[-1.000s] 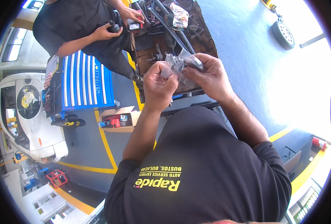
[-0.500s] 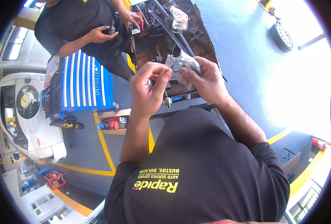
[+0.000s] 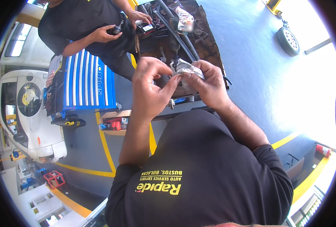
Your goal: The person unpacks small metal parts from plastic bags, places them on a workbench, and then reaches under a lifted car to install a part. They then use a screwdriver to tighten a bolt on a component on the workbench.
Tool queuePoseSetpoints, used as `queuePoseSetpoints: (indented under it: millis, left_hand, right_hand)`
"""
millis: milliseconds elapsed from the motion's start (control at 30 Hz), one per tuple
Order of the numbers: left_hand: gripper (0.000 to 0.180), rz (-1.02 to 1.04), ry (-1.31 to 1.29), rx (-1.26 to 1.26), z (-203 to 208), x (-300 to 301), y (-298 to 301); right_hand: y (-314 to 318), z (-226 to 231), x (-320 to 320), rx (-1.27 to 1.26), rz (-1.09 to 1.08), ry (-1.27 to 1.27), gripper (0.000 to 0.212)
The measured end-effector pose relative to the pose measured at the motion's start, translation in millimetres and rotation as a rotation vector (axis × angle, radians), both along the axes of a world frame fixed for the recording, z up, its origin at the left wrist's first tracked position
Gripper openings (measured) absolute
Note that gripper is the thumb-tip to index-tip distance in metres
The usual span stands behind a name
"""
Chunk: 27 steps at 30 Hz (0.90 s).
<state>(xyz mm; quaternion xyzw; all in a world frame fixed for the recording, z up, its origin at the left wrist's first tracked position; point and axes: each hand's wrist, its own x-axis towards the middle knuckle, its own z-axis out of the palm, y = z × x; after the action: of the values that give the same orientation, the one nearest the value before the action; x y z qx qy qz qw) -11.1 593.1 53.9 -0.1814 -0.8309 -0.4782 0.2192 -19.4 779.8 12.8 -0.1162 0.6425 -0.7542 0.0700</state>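
Note:
Between my two hands is a crumpled clear plastic bag, its contents too small to make out. My left hand pinches the bag's left edge between thumb and forefinger. On the other side my right hand grips it, thumb on top. Both hands are over the near end of a worn tray full of car parts. A ribbed dark boot shows behind my left fingers. Long dark rods lie across the tray, with another plastic-wrapped part near its far end.
At the far left a co-worker holds a black ball joint and touches a small box. A blue tool cabinet stands left, near a white car. A wheel lies at the far right.
My left thumb and fingers have shifted right along the plastic bag, and the bag is bunched differently. The co-worker's hand has tilted the ball joint; the small box now lies lower.

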Motion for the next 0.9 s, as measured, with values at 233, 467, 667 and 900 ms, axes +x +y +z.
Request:
queuePoseSetpoints:
  millis: [233, 467, 667, 900]
  left_hand:
    - [0.025, -0.175, -0.069, 0.002, -1, -5, -7]
    - [0.004, -0.151, -0.306, 0.025, -50, -8, -14]
    - [0.014, -0.004, -0.688, 0.279, -107, -11, -20]
    - [0.016, 0.283, -0.656, 0.677, -111, -27, -52]
  right_hand:
    - [6, -1, -10, 0.16, -0.003, 0.118, 0.02]
    - [9, -22, -9, 0.3, 0.168, 0.105, 0.023]
    - [35, -60, -18, 0.544, 0.325, -0.025, 0.024]
    - [89, -131, -40, 0.711, 0.137, -0.216, 0.031]
